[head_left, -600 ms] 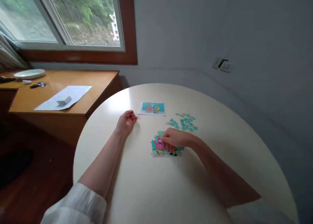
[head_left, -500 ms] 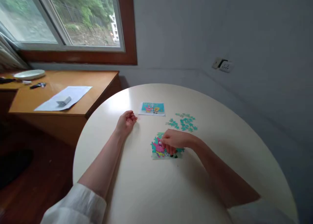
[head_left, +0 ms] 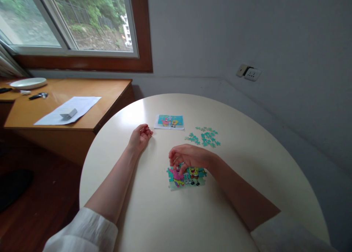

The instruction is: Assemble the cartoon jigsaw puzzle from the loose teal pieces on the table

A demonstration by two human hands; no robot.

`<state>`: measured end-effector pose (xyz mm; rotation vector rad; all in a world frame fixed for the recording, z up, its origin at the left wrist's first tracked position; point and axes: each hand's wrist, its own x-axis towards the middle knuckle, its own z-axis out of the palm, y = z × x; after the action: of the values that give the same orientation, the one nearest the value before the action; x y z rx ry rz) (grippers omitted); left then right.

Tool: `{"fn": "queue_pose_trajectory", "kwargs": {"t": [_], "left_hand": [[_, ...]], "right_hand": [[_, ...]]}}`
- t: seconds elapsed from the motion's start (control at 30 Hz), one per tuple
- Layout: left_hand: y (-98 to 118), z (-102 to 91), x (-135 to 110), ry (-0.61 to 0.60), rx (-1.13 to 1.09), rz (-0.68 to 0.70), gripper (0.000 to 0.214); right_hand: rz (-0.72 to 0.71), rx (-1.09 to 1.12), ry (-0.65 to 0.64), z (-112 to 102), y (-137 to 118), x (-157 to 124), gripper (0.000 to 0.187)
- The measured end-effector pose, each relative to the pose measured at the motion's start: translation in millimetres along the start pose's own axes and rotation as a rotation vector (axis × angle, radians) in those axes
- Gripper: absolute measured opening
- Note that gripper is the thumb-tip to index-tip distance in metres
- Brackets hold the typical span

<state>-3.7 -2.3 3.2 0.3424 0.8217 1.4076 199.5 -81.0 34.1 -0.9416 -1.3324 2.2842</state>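
A partly assembled jigsaw puzzle (head_left: pixel 176 184) with cartoon figures, one pink and one yellow, lies flat on the round table. Over its upper part is my right hand (head_left: pixel 189 156), fingers bent and apart, hiding the far edge; whether the fingertips touch it I cannot tell. My left hand (head_left: pixel 140 136) rests on its side on the tabletop, fingers loosely curled with no object visible in them. Beside it, farther back, lies a picture card (head_left: pixel 170 122) with the same figures. Loose teal puzzle pieces (head_left: pixel 209 137) are spread beyond my right hand.
The cream round table (head_left: pixel 148 215) stands near a wall with a socket (head_left: pixel 252 74). To the left, a wooden desk (head_left: pixel 115 94) carries a paper sheet (head_left: pixel 85 103), a small white box (head_left: pixel 68 113) and a white round dish (head_left: pixel 29 83). A window is above it.
The assembled puzzle has shifted toward me. My right hand has moved left and its fingers have spread, uncovering the yellow figure. My left hand stays in place; the view has shifted slightly.
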Motion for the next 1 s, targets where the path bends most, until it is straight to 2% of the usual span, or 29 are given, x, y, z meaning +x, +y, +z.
{"fn": "queue_pose_trajectory", "kwargs": {"t": [0.17, 0.33, 0.37, 0.43, 0.5, 0.57, 0.63, 0.7, 0.8, 0.87, 1.0], "left_hand": [[0.5, 0.0, -0.4, 0.001, -0.004, -0.005, 0.018], [0.5, -1.1, 0.7, 0.0, -0.003, -0.007, 0.017], [0.5, -1.6, 1.3, 0.0, -0.004, -0.007, 0.017], [0.3, -2.5, 2.3, -0.004, -0.011, -0.01, 0.015], [0.3, -3.1, 3.0, -0.014, -0.016, -0.016, 0.015], [0.3, -3.1, 3.3, -0.025, -0.02, -0.02, 0.015], [0.5, -2.8, 3.1, -0.026, -0.023, -0.019, 0.017], [0.7, -2.3, 2.7, -0.015, -0.026, -0.018, 0.017], [1.3, -1.4, 1.6, -0.004, -0.036, -0.02, 0.016], [1.7, -0.9, 0.7, -0.003, -0.042, -0.02, 0.015], [2.1, -0.5, -0.1, -0.002, -0.035, -0.025, 0.017]], "right_hand": [[0.013, 0.057, -0.01, -5.7, 21.4, 11.7, 0.02], [-0.049, 0.058, 0.018, -7.6, 17.1, 5.5, 0.027], [-0.097, 0.033, 0.065, -6.2, 13.1, 2.4, 0.029], [-0.248, -0.115, 0.245, 0.8, 3.4, -5.5, 0.032], [-0.428, -0.44, 0.514, 13.6, -4.0, -14.4, 0.036], [-0.549, -0.892, 0.733, 30.1, -3.2, -20.9, 0.042], [-0.488, -1.295, 0.791, 45.3, 8.8, -21.9, 0.055], [-0.327, -1.535, 0.764, 54.7, 28.6, -17.3, 0.065], [-0.161, -1.592, 0.69, 56.6, 56.0, -6.9, 0.069], [-0.138, -1.574, 0.695, 54.3, 64.3, -2.7, 0.069], [-0.13, -1.529, 0.714, 55.3, 62.8, -1.5, 0.068]]}}
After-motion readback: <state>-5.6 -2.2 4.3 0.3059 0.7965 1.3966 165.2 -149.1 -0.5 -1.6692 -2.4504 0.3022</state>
